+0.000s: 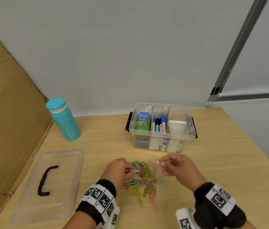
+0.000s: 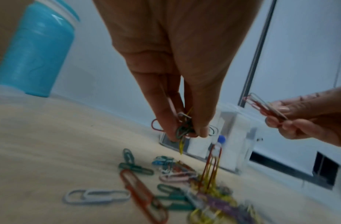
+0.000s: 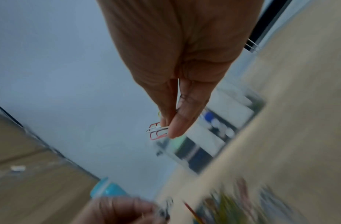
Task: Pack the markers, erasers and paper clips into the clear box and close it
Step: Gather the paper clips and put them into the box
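Observation:
A heap of coloured paper clips (image 1: pixel 145 180) (image 2: pixel 184 186) lies on the wooden table in front of me. My left hand (image 1: pixel 122 168) (image 2: pixel 184 131) pinches a small bunch of clips just above the heap's left side. My right hand (image 1: pixel 171 164) (image 3: pixel 165 130) is raised to the right and pinches a few pink and white clips. Behind the heap stands the clear box (image 1: pixel 163 141), lid off, with erasers (image 1: pixel 142 122) in its left section and markers (image 1: pixel 159 123) in the middle. Its clear lid (image 1: pixel 61 172) with a black handle lies flat at the left.
A teal bottle (image 1: pixel 64 120) (image 2: pixel 35 50) stands at the back left of the table (image 1: pixel 229 162). Brown cardboard (image 1: pixel 6 113) lines the left side, a white wall the back. The table's right edge runs diagonally near the right hand.

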